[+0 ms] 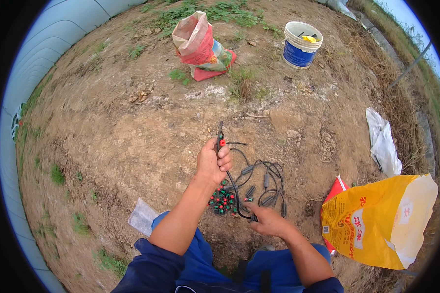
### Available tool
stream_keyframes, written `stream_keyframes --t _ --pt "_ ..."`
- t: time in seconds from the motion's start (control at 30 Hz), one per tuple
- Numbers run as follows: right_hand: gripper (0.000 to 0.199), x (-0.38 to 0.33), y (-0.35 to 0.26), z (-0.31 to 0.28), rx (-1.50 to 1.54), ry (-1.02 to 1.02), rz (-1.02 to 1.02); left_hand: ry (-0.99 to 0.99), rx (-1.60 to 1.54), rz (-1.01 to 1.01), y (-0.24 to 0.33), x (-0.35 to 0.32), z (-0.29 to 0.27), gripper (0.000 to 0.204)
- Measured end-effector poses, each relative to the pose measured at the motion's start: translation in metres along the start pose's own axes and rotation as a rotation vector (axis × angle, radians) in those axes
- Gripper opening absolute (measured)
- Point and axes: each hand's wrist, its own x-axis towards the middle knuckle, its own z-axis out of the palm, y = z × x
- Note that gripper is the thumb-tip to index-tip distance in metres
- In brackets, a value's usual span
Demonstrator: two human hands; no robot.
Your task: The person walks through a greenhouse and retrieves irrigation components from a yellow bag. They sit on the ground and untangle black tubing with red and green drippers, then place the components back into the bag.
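My left hand (pixel 212 161) is raised over bare soil and grips a thin black tube (pixel 219 133) with a small red fitting at the fingers. The tube runs down to my right hand (pixel 266 219), which pinches its lower end close to the ground. Between the hands lies a tangle of black tubing (pixel 266 178) with ribbed black connectors. A small heap of red and green fittings (pixel 223 201) sits on the dirt just under my left wrist. My blue trouser knees show at the bottom.
A yellow sack (pixel 381 219) with a red one under it lies at the right. A white bag (pixel 384 144) is beyond it. A red-and-white open sack (pixel 198 46) and a white-and-blue bucket (pixel 300 44) stand at the far side. A clear plastic bag (pixel 143 216) lies by my left knee.
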Motion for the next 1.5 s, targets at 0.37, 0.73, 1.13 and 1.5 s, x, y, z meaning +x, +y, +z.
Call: stream_keyframes --t 0.37,0.73,1.13,1.5 --pt "0.065 0.007 0.015 0.012 0.129 0.180 0.075 0.041 -0.026 0.250 0.027 -0.003 -0.006 0.028" --pt "0.057 0.008 -0.012 -0.007 0.780 0.052 0.101 0.081 0.011 0.401 0.041 -0.013 -0.010 0.030" --pt "0.053 0.023 -0.015 0.012 0.443 0.438 0.038 -0.156 0.482 0.251 -0.094 -0.047 -0.005 0.017" --pt "0.030 -0.001 -0.019 -0.047 0.090 0.328 0.011 -0.126 0.488 0.345 -0.039 -0.022 0.004 0.026"
